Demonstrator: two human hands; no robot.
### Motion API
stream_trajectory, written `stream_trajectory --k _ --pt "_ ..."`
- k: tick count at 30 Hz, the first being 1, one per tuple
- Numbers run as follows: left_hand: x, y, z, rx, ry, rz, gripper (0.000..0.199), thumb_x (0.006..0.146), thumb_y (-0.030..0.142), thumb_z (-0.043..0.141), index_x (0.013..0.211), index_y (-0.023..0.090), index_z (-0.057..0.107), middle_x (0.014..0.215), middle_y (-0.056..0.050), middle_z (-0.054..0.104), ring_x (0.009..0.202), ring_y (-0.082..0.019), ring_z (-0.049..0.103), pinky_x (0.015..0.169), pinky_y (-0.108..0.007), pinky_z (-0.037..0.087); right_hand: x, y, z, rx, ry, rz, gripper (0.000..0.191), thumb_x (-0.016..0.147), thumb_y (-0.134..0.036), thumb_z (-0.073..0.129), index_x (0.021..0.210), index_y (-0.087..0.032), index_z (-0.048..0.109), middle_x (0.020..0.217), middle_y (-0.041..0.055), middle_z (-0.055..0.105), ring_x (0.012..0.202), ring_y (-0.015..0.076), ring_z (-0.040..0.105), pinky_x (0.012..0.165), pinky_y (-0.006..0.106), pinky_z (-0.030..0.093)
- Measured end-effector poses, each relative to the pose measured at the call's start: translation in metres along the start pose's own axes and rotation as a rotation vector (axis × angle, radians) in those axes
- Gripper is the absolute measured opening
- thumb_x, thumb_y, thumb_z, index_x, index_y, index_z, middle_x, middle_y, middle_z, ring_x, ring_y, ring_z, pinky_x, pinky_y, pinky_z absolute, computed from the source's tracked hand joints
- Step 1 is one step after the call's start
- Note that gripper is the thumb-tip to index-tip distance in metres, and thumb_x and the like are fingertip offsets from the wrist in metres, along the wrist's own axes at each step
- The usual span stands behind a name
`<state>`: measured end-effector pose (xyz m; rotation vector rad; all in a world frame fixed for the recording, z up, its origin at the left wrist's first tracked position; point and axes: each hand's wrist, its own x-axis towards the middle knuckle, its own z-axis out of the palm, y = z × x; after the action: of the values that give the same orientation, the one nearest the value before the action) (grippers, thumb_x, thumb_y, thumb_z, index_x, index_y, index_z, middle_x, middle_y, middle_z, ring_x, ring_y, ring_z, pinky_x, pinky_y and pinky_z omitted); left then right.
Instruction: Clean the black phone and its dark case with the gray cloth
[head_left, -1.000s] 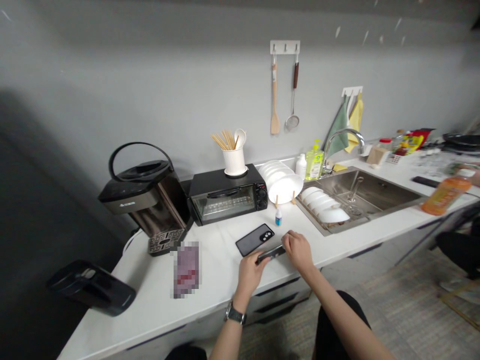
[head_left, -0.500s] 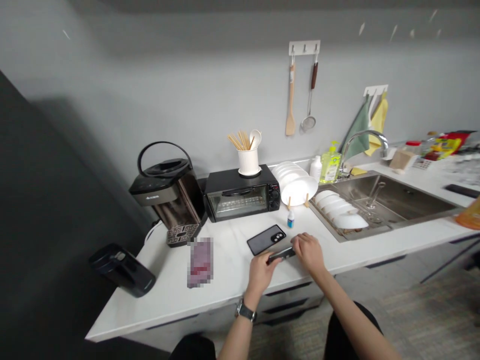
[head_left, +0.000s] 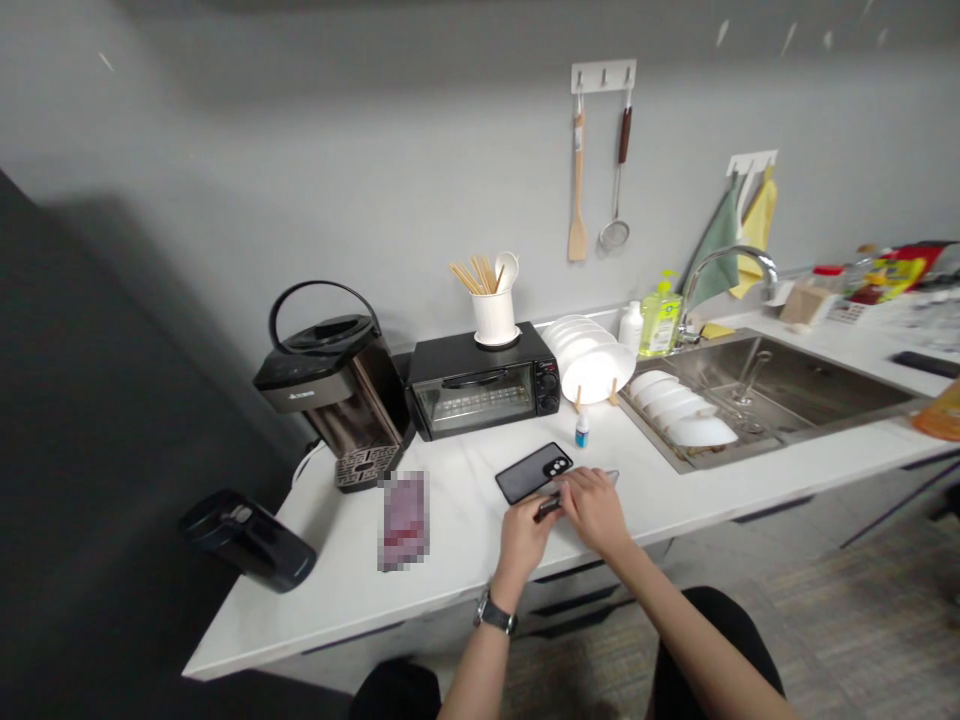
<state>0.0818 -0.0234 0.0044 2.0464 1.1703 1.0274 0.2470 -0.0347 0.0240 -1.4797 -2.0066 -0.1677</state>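
Observation:
Both hands are at a phone (head_left: 550,507), a thin dark slab held just above the white counter. My left hand (head_left: 525,532) is closed around its left end. Across its middle lies my right hand (head_left: 595,508), fingers bent over it and hiding most of the surface; a greyish end sticks out to the right. Directly behind the hands, a grey phone case or second phone (head_left: 529,473) with a black rim and round camera spots rests flat. Beyond that stands a small white bottle (head_left: 582,430) with a blue label.
A dark tumbler (head_left: 247,540) lies at the left, near a blurred-out purple item (head_left: 405,522). Behind are a water dispenser (head_left: 337,390), a toaster oven (head_left: 480,385) and racked plates (head_left: 592,370). The sink (head_left: 817,385), with bowls (head_left: 679,410), is at the right.
My right hand has moved left along the phone, from its right end to over its middle. My left hand stays at the left end. The view has shifted slightly.

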Motion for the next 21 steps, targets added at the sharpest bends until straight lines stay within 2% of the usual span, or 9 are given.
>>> stream_trajectory --k 3,6,8,10,12,14,17,19,21 --pt "0.001 0.006 -0.003 -0.028 -0.012 -0.015 0.014 0.094 0.029 0.067 0.094 0.022 0.078 0.092 -0.003 0.079 0.081 -0.018 0.069 0.073 -0.025 0.048 0.002 0.043 -0.012 -0.153 0.003 0.221 0.040 0.104 -0.021 0.045 0.072 -0.018 0.069 0.076 0.0087 0.072 0.079 0.0230 0.064 0.076 0.036 0.037" --pt "0.002 0.006 -0.002 -0.036 0.006 -0.024 0.013 0.093 0.029 0.068 0.098 0.023 0.078 0.094 -0.003 0.079 0.082 -0.018 0.070 0.074 -0.026 0.049 0.006 0.047 -0.014 -0.226 0.021 0.338 0.041 0.102 -0.018 0.046 0.066 -0.018 0.066 0.070 0.0099 0.070 0.068 0.0224 0.061 0.071 0.037 0.035" --pt "0.002 0.002 -0.001 -0.034 0.010 -0.017 0.013 0.093 0.026 0.067 0.097 0.022 0.078 0.094 -0.003 0.078 0.083 -0.018 0.070 0.075 -0.026 0.049 0.009 0.025 -0.008 -0.210 0.027 0.276 0.038 0.102 -0.017 0.046 0.069 -0.018 0.067 0.076 0.0103 0.071 0.078 0.0240 0.063 0.078 0.038 0.037" --pt "0.002 -0.001 0.001 -0.014 0.016 -0.006 0.016 0.093 0.019 0.061 0.091 0.019 0.077 0.092 -0.005 0.078 0.083 -0.019 0.070 0.076 -0.026 0.050 0.009 -0.008 0.000 -0.132 0.014 0.125 0.032 0.102 -0.018 0.047 0.079 -0.018 0.070 0.085 0.0092 0.073 0.089 0.0247 0.063 0.089 0.039 0.037" --pt "0.002 -0.005 0.002 0.036 0.018 -0.009 0.021 0.090 0.010 0.056 0.082 0.017 0.075 0.087 -0.008 0.078 0.079 -0.019 0.070 0.073 -0.026 0.050 0.008 -0.038 0.007 -0.023 -0.010 -0.043 0.026 0.102 -0.019 0.047 0.100 -0.017 0.072 0.095 0.0084 0.074 0.096 0.0242 0.062 0.095 0.040 0.036" --pt "0.001 -0.006 0.003 0.088 0.020 -0.025 0.025 0.086 0.004 0.053 0.077 0.015 0.073 0.082 -0.010 0.077 0.075 -0.020 0.069 0.069 -0.027 0.049 0.005 -0.048 0.010 0.063 -0.044 -0.180 0.028 0.103 -0.020 0.047 0.122 -0.017 0.068 0.106 0.0080 0.074 0.101 0.0231 0.061 0.096 0.039 0.037" --pt "0.001 -0.003 0.002 0.061 0.011 -0.035 0.022 0.090 0.009 0.056 0.080 0.017 0.074 0.084 -0.008 0.077 0.076 -0.019 0.069 0.070 -0.026 0.049 0.003 -0.019 0.005 0.061 -0.048 -0.218 0.030 0.105 -0.023 0.045 0.124 -0.018 0.068 0.104 0.0077 0.074 0.099 0.0226 0.062 0.088 0.037 0.037" --pt "0.002 0.001 0.000 0.006 -0.004 -0.035 0.017 0.094 0.020 0.061 0.087 0.019 0.077 0.089 -0.006 0.078 0.079 -0.018 0.069 0.073 -0.026 0.049 0.004 0.017 -0.002 -0.030 -0.019 -0.078 0.033 0.106 -0.023 0.042 0.097 -0.018 0.073 0.088 0.0074 0.073 0.086 0.0221 0.062 0.080 0.036 0.036" --pt "0.003 0.005 -0.002 -0.023 -0.012 -0.040 0.014 0.094 0.028 0.066 0.095 0.021 0.078 0.092 -0.004 0.078 0.080 -0.018 0.069 0.075 -0.026 0.050 0.007 0.045 -0.009 -0.122 0.001 0.085 0.042 0.106 -0.023 0.040 0.075 -0.018 0.069 0.074 0.0071 0.069 0.074 0.0209 0.060 0.075 0.036 0.035"
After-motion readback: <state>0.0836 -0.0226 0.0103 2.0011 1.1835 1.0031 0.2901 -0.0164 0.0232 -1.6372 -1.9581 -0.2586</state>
